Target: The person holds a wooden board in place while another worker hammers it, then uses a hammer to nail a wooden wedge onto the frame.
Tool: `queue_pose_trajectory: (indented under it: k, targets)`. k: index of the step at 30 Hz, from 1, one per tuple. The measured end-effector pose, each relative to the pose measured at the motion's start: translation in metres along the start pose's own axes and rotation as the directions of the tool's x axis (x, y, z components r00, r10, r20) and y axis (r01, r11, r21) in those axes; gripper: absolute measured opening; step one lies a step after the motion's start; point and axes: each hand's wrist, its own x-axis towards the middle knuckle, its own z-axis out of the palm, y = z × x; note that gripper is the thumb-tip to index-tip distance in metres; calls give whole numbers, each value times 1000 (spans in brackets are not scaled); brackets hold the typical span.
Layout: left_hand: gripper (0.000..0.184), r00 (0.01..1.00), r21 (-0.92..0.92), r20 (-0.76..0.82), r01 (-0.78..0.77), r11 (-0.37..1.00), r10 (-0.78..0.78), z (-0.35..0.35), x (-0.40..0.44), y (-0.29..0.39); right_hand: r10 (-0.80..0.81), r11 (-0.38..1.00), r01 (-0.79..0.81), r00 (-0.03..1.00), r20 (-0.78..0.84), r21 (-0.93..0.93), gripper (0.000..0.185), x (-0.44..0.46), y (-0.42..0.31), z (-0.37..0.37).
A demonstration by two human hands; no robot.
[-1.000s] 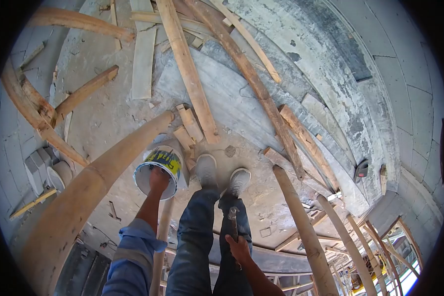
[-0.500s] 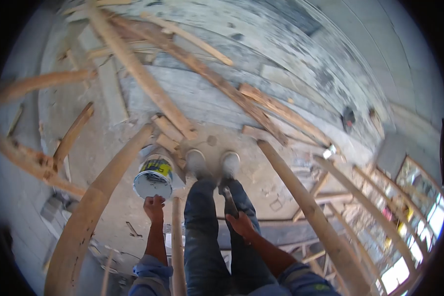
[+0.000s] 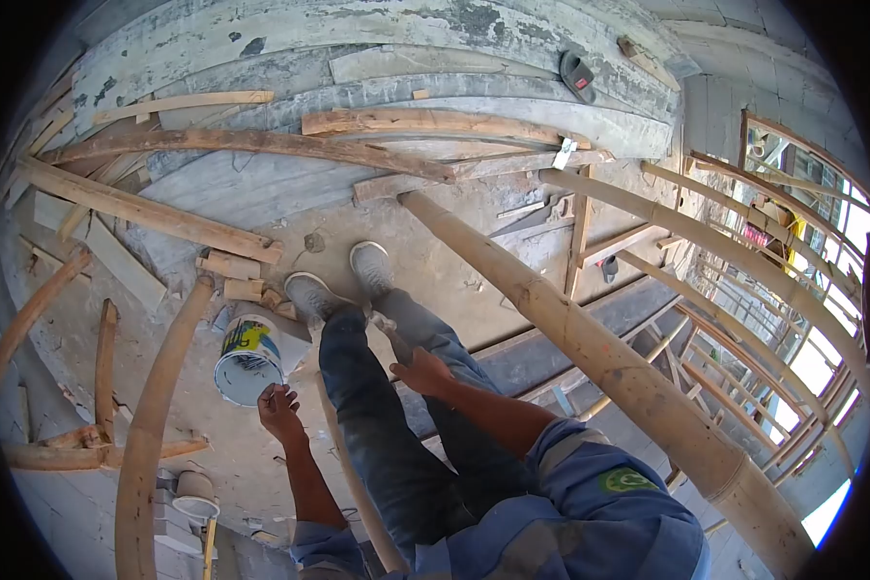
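My right hand (image 3: 423,372) is closed around the handle of a hammer (image 3: 387,327), which lies across the front of my legs with its head toward my shoes. My left hand (image 3: 278,406) is held at the rim of a white paint bucket (image 3: 251,333) with a yellow and black label. Its fingers are pinched together; something small and thin may be between them, too small to name. The bucket is tipped with its mouth toward me, and thin dark pieces lie inside it.
Bamboo poles (image 3: 590,338) rise on both sides of me. Timber beams (image 3: 155,208) and grey boards (image 3: 377,87) lie across the floor ahead. A handsaw (image 3: 541,217) rests at right, a black slipper (image 3: 578,77) farther off. A small pail (image 3: 195,493) stands lower left.
My view has turned, so the bucket, poles and legs sit farther left and the right-hand poles show more. My left hand stays by the bucket; my right still holds the hammer.
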Motion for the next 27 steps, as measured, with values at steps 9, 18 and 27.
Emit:
queue_pose_trajectory:
  k: [9, 18, 27]
  targets:
    - [64, 976, -290, -178, 70, 955, -125, -31, 40, -30, -56, 996, 57, 998, 27, -65, 80, 4, 18, -12]
    - [55, 988, -227, 142, 97, 969, -66, -19, -2, -99, -51, 992, 52, 999, 14, -112, 74, 14, 42, -18]
    - [45, 896, -60, 441, 94, 994, -59, 89, -100, -179, -210, 933, 163, 971, -114, -321, 73, -8, 83, 16]
